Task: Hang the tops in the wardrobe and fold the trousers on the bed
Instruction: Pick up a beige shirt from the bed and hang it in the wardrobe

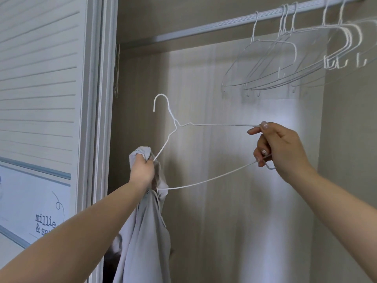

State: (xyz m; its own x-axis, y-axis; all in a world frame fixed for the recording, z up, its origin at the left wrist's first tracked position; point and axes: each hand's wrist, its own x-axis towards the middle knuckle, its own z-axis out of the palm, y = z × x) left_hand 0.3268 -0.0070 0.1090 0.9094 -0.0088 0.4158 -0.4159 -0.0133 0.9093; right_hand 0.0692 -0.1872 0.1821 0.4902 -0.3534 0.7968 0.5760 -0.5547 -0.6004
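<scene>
A white wire hanger (204, 124) is held up inside the open wardrobe, hook pointing up and left. My right hand (279, 148) grips its right end, fingers curled round the wire. My left hand (141, 169) clutches the bunched top edge of a pale grey top (144, 231) at the hanger's left end, which goes into the fabric. The rest of the top hangs straight down below that hand.
A metal rail (204, 27) runs across the top of the wardrobe, with several bare white wire hangers (285, 64) on its right part. The sliding door (40, 99) stands at the left. The wardrobe's wood-grain back wall (224, 201) fills the space behind.
</scene>
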